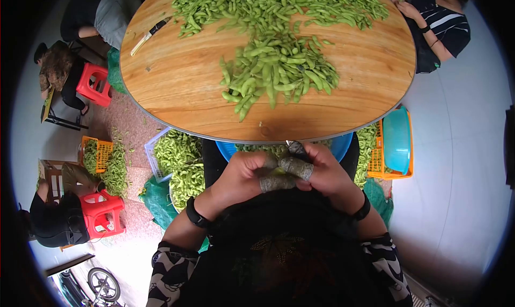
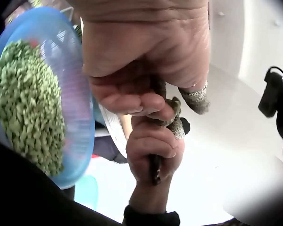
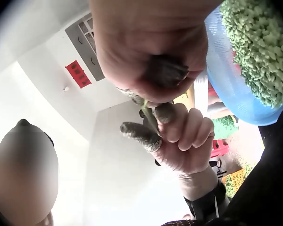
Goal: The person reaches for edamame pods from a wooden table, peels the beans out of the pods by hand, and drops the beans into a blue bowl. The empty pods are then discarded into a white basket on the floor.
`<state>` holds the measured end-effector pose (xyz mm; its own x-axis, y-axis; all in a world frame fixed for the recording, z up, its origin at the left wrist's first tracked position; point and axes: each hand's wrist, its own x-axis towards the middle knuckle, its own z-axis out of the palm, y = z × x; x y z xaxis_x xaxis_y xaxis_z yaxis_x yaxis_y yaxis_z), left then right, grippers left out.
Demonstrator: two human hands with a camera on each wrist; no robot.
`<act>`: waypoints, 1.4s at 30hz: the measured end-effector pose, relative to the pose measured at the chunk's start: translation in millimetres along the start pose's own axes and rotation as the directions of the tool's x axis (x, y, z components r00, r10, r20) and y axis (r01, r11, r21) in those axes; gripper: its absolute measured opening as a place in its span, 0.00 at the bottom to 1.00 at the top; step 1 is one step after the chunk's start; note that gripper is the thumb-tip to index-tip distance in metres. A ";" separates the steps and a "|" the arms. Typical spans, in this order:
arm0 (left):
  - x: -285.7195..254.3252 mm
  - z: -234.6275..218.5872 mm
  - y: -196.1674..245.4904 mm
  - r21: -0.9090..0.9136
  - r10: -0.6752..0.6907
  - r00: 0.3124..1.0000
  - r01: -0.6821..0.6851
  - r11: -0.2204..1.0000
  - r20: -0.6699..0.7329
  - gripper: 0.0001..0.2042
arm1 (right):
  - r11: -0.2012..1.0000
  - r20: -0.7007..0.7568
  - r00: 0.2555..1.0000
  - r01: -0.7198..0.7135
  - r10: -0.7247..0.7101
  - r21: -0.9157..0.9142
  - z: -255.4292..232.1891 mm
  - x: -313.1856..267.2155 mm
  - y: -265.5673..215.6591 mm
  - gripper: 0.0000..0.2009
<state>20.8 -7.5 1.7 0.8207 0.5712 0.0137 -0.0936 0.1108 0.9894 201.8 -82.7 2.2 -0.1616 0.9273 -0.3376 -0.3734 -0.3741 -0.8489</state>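
1. Grip, left: your left hand (image 1: 241, 173) is pinching a green pod (image 3: 149, 117) between covered thumb and forefinger.
2. Grip, right: your right hand (image 1: 328, 173) is closing round the dark handle (image 2: 154, 168) of what is looking like a small knife.
3. Pod, location: it is lying between your two hands, just off the near edge of the bench (image 1: 182, 95), by the blue basin (image 2: 87, 141).
4. Risk, cut: the tool is working close to your fingers; a slip on the smooth pod could be nicking skin beyond the covers (image 1: 276, 183).
5. Risk, drop: the pod is offering little to pinch; a loose hold could be sending it, or its beans, past the basin.
6. Risk, poor feel: the thick covers may be dulling your touch, causing a crushed bean or a crooked cut.
7. Hidden: your fingers are covering most of the pod and the blade; whether they are touching, you cannot tell.
8. Cut off: the head view is losing most of the basin beneath bench and hands; the far pods (image 1: 241, 4) are running out of frame.
9. Unclear: the pod's ends are blurring.
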 end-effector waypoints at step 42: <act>-5.1 -9.1 -22.6 0.519 0.053 0.995 0.000 0.855 -0.088 0.03 | 0.225 0.027 0.784 0.211 -0.620 -0.951 -7.0 1.6 20.5 0.13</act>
<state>13.7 -5.6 -22.0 0.7620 0.6454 0.0536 0.2124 -0.3272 0.9208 200.3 -88.8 -18.6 0.0798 0.9587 0.2730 0.7506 0.1224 -0.6493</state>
